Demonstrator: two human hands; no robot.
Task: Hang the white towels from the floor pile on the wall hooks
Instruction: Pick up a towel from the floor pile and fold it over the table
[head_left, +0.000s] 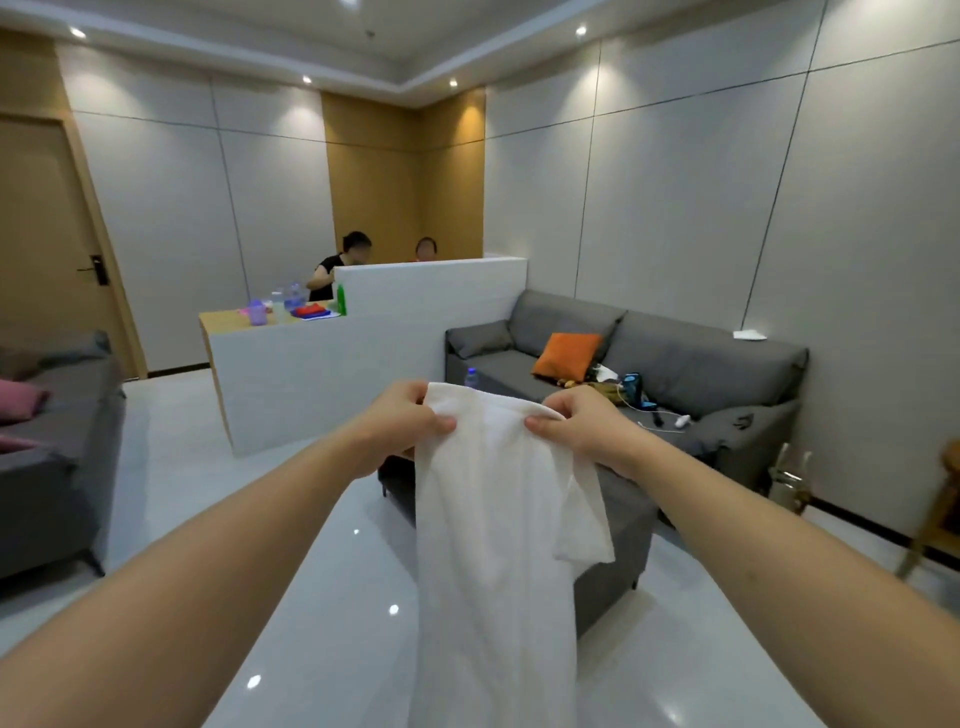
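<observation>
1. Towel (493, 519), white, hangs in the lower middle of the frame, held up by its top edge and trailing down past the bottom edge of the picture; one loose corner folds out to the right.
2. Left hand (410, 421), just left of centre, pinches the towel's top left edge, thumb in front and fingers curled behind the cloth.
3. Right hand (576, 426), just right of centre, pinches the top right edge in the same way, thumb tip showing on the cloth. The two hands are near each other, with a short span of towel between them.
4. Both bare forearms reach in from the lower corners of the frame.
5. Grey sofa (675, 358) stands at the right against the wall, behind the towel, with an orange cushion (566, 356) and a few small items and cables on its seat.
6. White counter (322, 374) with a raised white partition sits at the centre; bottles and coloured cloths lie on its top at the left.
7. Two people sit behind the partition; they are small and blurred.
8. Wooden door (47, 249) is at the far left, and another grey sofa (52, 462) with a pink cushion is in the lower left.
9. Floor (208, 467) is pale and glossy, with ceiling lights reflected in it.
</observation>
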